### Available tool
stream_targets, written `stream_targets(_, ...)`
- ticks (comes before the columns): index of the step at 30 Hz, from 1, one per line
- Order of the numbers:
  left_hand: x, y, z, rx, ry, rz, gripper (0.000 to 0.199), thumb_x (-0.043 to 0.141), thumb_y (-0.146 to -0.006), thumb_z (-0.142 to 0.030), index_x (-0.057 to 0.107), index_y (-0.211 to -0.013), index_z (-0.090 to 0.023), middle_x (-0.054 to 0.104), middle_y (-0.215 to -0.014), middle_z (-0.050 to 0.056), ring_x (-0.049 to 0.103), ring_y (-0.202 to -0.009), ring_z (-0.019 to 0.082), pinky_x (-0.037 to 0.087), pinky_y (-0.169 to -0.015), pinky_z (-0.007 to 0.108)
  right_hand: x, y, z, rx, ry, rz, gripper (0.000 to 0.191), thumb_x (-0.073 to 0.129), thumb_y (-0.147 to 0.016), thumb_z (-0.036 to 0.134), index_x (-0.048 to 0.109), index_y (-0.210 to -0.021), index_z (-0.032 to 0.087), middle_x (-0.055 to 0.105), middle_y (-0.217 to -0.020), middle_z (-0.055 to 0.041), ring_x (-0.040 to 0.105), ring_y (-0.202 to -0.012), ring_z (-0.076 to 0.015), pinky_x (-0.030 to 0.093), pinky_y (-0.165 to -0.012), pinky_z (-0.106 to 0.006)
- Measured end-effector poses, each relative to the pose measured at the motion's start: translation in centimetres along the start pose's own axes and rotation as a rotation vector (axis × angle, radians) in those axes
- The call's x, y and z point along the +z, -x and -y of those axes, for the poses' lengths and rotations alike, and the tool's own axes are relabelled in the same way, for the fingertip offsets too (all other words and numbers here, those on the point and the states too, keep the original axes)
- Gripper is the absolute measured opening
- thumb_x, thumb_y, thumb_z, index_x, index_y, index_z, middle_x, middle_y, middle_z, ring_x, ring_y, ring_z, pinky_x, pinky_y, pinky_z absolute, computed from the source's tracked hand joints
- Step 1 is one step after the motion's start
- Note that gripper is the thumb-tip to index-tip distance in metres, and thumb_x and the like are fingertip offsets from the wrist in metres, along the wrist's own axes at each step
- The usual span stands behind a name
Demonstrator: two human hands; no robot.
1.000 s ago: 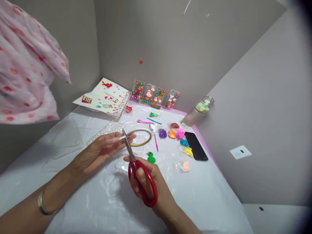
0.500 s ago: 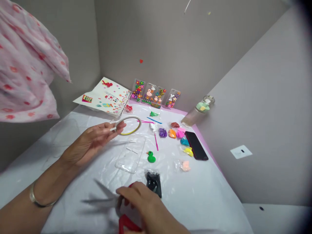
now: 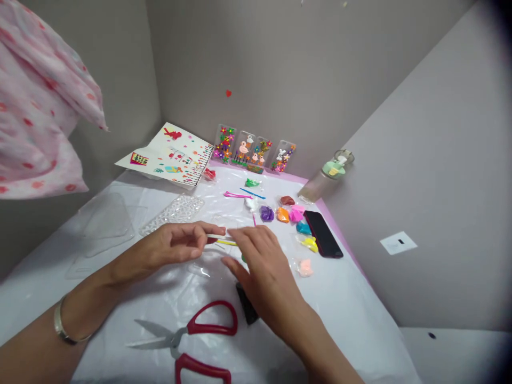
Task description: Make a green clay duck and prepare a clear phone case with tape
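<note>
My left hand [image 3: 176, 245] is closed on a narrow roll of tape [image 3: 226, 242], seen almost edge-on with its yellow inner side showing. Close to the roll, my right hand [image 3: 266, 269] has its thumb and fingers apart, with nothing visible in it. Scissors [image 3: 176, 337] with red handles lie on the table below both hands, blades spread. A clear phone case [image 3: 204, 272] is partly covered by my hands. Behind my right hand, only a bit of the green clay duck [image 3: 243, 258] shows. A black packet [image 3: 246, 306] lies partly under that hand.
Bagged clay lumps, such as purple [image 3: 266, 214] and yellow [image 3: 310, 244], lie beside a dark phone [image 3: 323, 234]. Decorated cases [image 3: 245, 150] lean against the wall near an open notebook [image 3: 180, 152] and a bottle [image 3: 325, 178]. Clear cases [image 3: 106, 218] lie left; patterned cloth [image 3: 40, 101] hangs above.
My right hand has let go of the scissors, which now lie on the table, and has moved up beside the tape roll. My left hand has lowered and turned the roll nearly edge-on.
</note>
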State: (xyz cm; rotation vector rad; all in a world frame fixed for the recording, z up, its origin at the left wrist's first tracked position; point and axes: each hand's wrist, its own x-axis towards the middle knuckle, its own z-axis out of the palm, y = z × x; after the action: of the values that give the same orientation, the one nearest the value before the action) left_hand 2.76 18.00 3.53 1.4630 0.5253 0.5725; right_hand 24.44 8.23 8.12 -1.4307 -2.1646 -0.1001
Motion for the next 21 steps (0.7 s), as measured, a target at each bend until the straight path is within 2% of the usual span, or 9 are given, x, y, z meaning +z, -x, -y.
stream_targets(2,0.0,0.0,-0.3,-0.011,0.035,-0.053,0.019,0.071,-0.088,-0.04,0.065,-0.079,-0.025,0.063,-0.14,0.005,0.049,-0.138,0.033,0.036,-0.115,0.047,0.5,-0.7,-1.1,0.058,-0.195,0.086,0.017,0.054,-0.101,0.018,0.071,-0.104,0.018,0.077,-0.087,-0.0048,0.068,-0.082,-0.0198,0.053,-0.091,-0.04)
stream_targets(4,-0.2,-0.3,-0.3,-0.021,0.068,-0.167,0.021,0.07,-0.088,-0.041,0.064,-0.077,-0.024,0.061,-0.141,0.006,0.048,-0.139,0.034,0.038,-0.113,0.046,0.7,-1.1,-2.5,0.209,-0.413,0.046,0.02,0.054,-0.101,0.021,0.072,-0.093,0.019,0.073,-0.075,-0.0006,0.066,-0.072,-0.0158,0.053,-0.076,-0.03)
stream_targets(5,-0.4,-0.4,-0.1,-0.029,0.054,-0.226,0.022,0.07,-0.087,-0.042,0.064,-0.078,-0.024,0.06,-0.142,0.007,0.048,-0.138,0.035,0.038,-0.112,0.046,0.6,-1.2,-3.2,0.296,-0.513,-0.023,0.02,0.056,-0.1,0.024,0.072,-0.091,0.019,0.071,-0.072,0.0003,0.065,-0.069,-0.0149,0.051,-0.069,-0.027)
stream_targets(7,-0.7,-0.9,0.6,-0.048,-0.087,-0.293,0.025,0.069,-0.088,-0.046,0.064,-0.08,-0.023,0.06,-0.14,0.008,0.051,-0.133,0.035,0.04,-0.109,0.045,0.4,-1.3,-4.6,0.429,-0.669,-0.225,0.019,0.058,-0.099,0.028,0.072,-0.091,0.019,0.067,-0.067,0.0019,0.063,-0.065,-0.0136,0.049,-0.065,-0.025)
stream_targets(10,-0.8,-1.7,2.1,-0.039,-0.428,-0.261,0.025,0.062,-0.089,-0.046,0.063,-0.08,-0.023,0.065,-0.123,0.008,0.059,-0.116,0.03,0.042,-0.102,0.043,0.5,-1.1,-6.4,0.497,-0.828,-0.506,0.019,0.06,-0.097,0.032,0.072,-0.089,0.019,0.063,-0.064,0.0035,0.062,-0.066,-0.0132,0.049,-0.07,-0.026)
stream_targets(13,-0.4,-2.3,3.1,-0.016,-0.579,-0.22,0.016,0.058,-0.088,-0.036,0.062,-0.08,-0.023,0.065,-0.104,0.003,0.058,-0.104,0.026,0.041,-0.098,0.04,1.2,-0.7,-7.3,0.537,-0.895,-0.621,0.018,0.063,-0.095,0.034,0.072,-0.089,0.02,0.062,-0.063,0.0043,0.061,-0.066,-0.013,0.048,-0.074,-0.028)
stream_targets(21,0.5,-3.0,3.6,-0.047,-0.749,-0.226,0.014,0.053,-0.085,-0.031,0.061,-0.078,-0.022,0.061,-0.093,0.003,0.053,-0.096,0.026,0.039,-0.088,0.04,0.9,-0.2,-6.0,0.501,-0.813,-0.663,0.017,0.061,-0.097,0.031,0.073,-0.09,0.021,0.063,-0.063,0.0044,0.062,-0.067,-0.0128,0.05,-0.076,-0.028)
